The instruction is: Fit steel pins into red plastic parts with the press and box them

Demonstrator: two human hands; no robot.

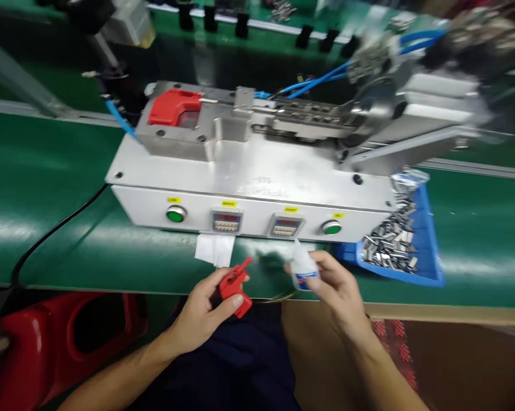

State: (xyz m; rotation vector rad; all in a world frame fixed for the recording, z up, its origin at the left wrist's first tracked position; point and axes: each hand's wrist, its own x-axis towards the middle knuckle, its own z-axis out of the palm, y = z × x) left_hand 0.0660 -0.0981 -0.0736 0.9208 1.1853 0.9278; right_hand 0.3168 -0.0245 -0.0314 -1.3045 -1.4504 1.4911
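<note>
My left hand (208,311) is closed around a red plastic handle (235,287), thumb on its lower part, over the bench's front edge. Just to the right, my right hand (337,288) grips a small white squeeze bottle (302,267) with a blue label, its pointed tip facing up. The two held things are apart. Behind them stands a metal machine (257,171) with green buttons and two small displays on its front. Another red plastic handle (169,107) of similar look sits in the fixture block at the machine's upper left.
A blue bin (431,245) of small metal parts (390,242) stands right of the machine. White paper (214,249) lies at its front. A black cable (60,228) runs along the green bench (43,171). Below left is a red stool (56,342); a cardboard box (454,317) is below right.
</note>
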